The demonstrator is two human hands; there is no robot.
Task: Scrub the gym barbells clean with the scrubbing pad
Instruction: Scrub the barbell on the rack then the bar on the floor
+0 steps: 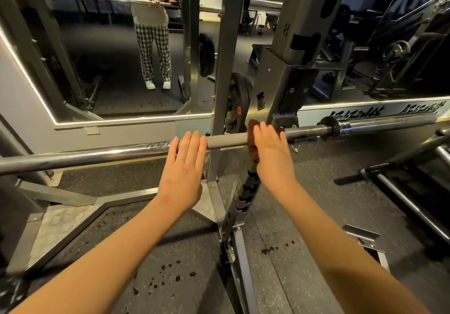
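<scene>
Two bare hands on one long barbell [226, 140], racked level across a steel squat rack [225, 75] and running from lower left to upper right. Left hand [183, 170] laid flat over the bar at the seam between polished chrome and dull knurled section, fingers [192, 143] straight and together, grip open, nothing held. Right hand [270, 153] just to the right along the knurling, likewise flat with fingers extended, palm pressing a dark reddish-brown scrubbing pad [252, 138] against the bar; pad draped over the shaft and hanging a little below it, pinned under the palm rather than clenched. Bare grey knurling showing between the two hands. Collar and sleeve [379, 122] of the bar off to the right, beyond the rack upright. Black weight plate [237, 104] stored behind the rack. Large wall mirror [117, 45] ahead, reflecting a standing person at the same bar. Speckled rubber floor [304, 228] below, spotted with dark droplets.
</scene>
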